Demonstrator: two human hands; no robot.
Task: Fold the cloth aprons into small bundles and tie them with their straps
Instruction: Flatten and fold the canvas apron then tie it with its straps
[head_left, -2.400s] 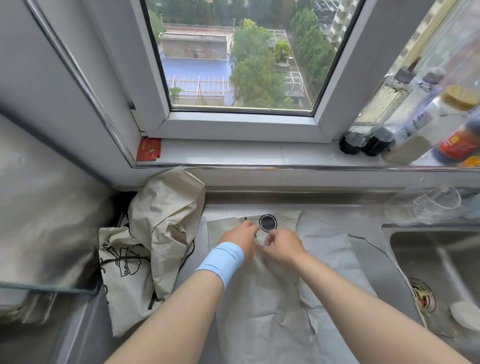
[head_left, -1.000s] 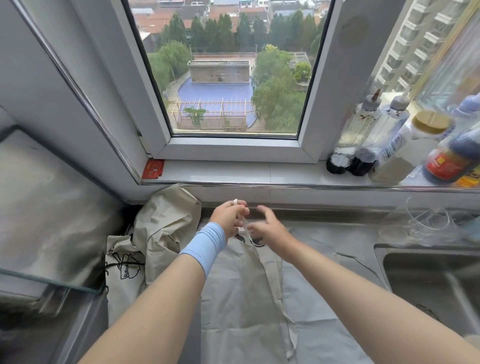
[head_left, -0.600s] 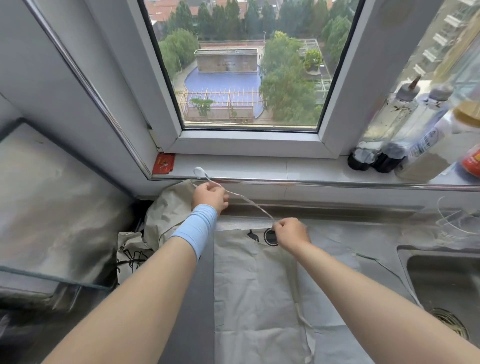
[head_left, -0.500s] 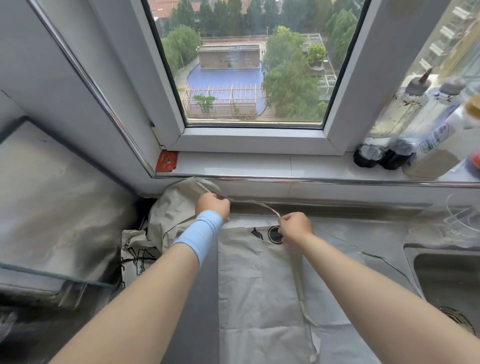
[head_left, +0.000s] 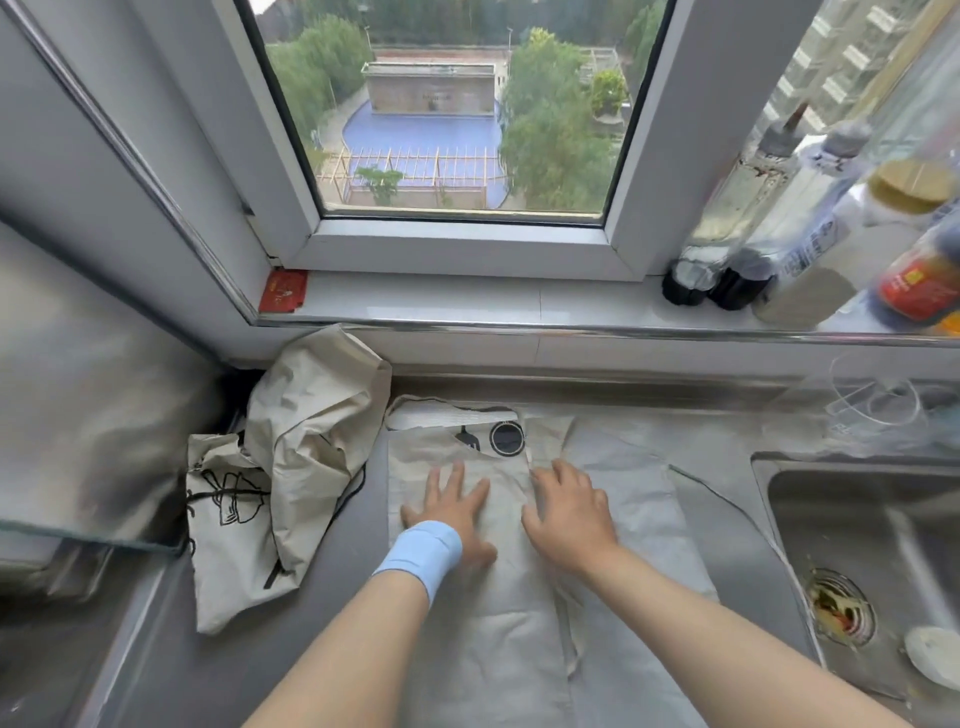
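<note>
Counter (head_left: 358, 561), lower centre: you no longer hold the strap (head_left: 447, 401); left hand (head_left: 457, 514) and right hand (head_left: 566, 514) now press flat, fingers straight, on the folded apron (head_left: 498, 649). Rolling likely follows.

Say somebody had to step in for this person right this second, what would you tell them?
Left hand flat, fingers spread, pressing the apron.
Right hand rests palm-down beside it on the same cloth.
The apron lies on the counter, partly folded lengthwise; its strap lies loose.
Crumpled aprons sit at left.
Left to do: fold it small, tie it, then the pile.
</note>
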